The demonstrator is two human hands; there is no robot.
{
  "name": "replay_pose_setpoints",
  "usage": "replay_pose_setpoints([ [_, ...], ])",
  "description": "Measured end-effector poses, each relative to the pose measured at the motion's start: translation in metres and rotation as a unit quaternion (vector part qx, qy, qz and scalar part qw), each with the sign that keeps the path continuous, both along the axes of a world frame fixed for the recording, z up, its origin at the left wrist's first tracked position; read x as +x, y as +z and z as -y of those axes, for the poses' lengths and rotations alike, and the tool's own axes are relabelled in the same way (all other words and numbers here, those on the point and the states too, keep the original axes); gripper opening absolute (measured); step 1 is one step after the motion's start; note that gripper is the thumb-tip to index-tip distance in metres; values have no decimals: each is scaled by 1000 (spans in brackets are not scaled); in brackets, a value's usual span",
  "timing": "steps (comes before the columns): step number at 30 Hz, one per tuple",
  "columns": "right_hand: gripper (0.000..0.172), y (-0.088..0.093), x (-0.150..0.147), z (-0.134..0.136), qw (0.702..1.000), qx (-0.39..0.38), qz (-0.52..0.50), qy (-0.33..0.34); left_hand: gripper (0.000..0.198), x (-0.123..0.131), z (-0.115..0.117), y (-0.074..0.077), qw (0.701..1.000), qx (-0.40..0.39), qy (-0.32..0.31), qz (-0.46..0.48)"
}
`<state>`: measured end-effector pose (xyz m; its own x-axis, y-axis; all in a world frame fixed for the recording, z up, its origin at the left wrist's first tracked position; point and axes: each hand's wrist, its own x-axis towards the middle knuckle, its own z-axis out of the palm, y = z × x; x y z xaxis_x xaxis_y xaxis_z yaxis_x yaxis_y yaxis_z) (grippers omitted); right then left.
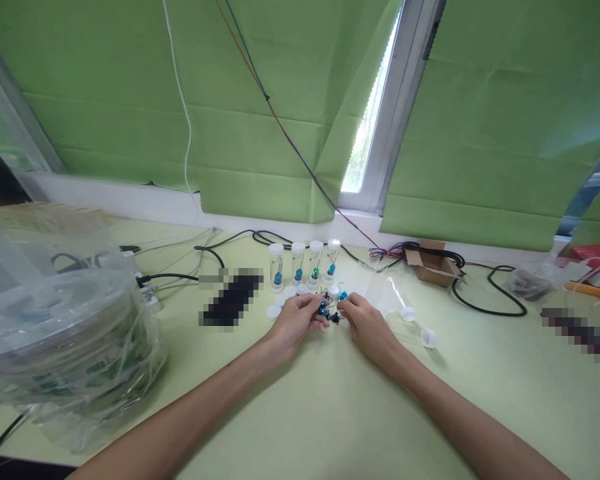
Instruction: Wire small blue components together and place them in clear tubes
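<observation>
My left hand (300, 321) is closed in a pinch on a small shiny blue piece (323, 308), which has thin dark leads. Just to its right, my right hand (364, 321) is closed too, its fingertips among thin wires; what they grip is too small to make out. A second blue piece (343, 295) lies at its fingertips, and a small black piece (335, 318) shows between the hands. Behind them, several clear capped tubes (299, 267) stand upright in a row, each with a shiny blue or green piece inside.
White round caps (274, 312) lie left of the hands. Clear tubes (397, 293) and a loose white cap (429, 339) lie to the right. An open cardboard box (433, 267) and black cables (505, 312) are behind. Plastic-wrapped reels (70, 360) fill the left side.
</observation>
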<state>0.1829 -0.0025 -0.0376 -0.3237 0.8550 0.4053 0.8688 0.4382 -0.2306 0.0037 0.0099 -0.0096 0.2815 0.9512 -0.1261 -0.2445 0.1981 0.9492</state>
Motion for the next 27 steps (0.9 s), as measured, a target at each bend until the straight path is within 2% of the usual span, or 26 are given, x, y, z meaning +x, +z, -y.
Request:
replay_pose_setpoints([
  [5, 29, 7, 0, 5, 999, 7, 47, 3, 14, 0, -1, -1, 1000, 3, -4, -2],
  [15, 22, 7, 1, 2, 995, 8, 99, 17, 13, 1, 3, 4, 1000, -10, -3, -7],
  [27, 20, 5, 0, -1, 994, 10, 109, 23, 14, 1, 0, -1, 1000, -7, -9, -7],
])
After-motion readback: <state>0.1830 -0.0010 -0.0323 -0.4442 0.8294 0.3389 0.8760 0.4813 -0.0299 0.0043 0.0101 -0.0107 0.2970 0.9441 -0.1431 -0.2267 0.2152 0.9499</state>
